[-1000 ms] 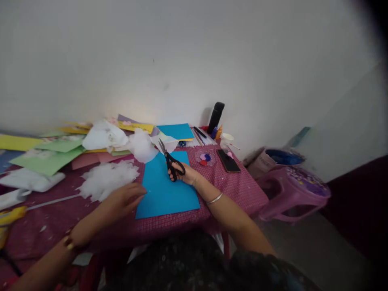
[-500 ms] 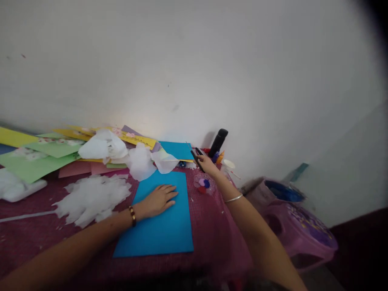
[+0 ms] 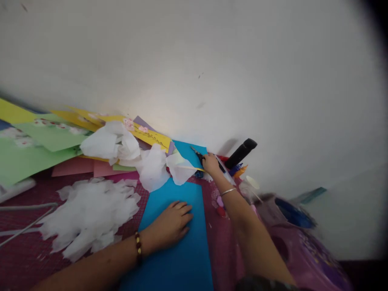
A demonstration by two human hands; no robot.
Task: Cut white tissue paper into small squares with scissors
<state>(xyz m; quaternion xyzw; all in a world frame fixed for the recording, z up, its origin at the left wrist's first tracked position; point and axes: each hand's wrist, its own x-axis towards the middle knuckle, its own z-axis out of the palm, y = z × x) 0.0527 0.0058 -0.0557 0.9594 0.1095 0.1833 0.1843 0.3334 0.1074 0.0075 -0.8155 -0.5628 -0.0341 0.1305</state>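
Both hands have shifted over the past second: my right hand (image 3: 210, 163) has carried the scissors (image 3: 198, 154) away from the near blue sheet (image 3: 178, 268) to the far blue sheet (image 3: 185, 148) by the wall, and my left hand (image 3: 170, 226) has come from the near sheet's left edge to lie on top of it. As I judge it, the step in hand is setting the scissors aside while the near sheet is kept steady. What the move calls for is a low, gentle release, with the blades lying flat and clear of the crumpled white pieces (image 3: 154, 167) just to the left. My left hand is spread open, palm down, fingers a little apart, touching the blue sheet and holding nothing. My right hand has its fingers bent over the dark handles, blades pointing up and left; whether they grip or are already loosening, I cannot tell. Near that wrist a black cylinder (image 3: 241, 153) stands tilted in view, and on the cloth-covered bench (image 3: 222, 246), left of the near sheet, lies a ruffled white heap (image 3: 97, 210).
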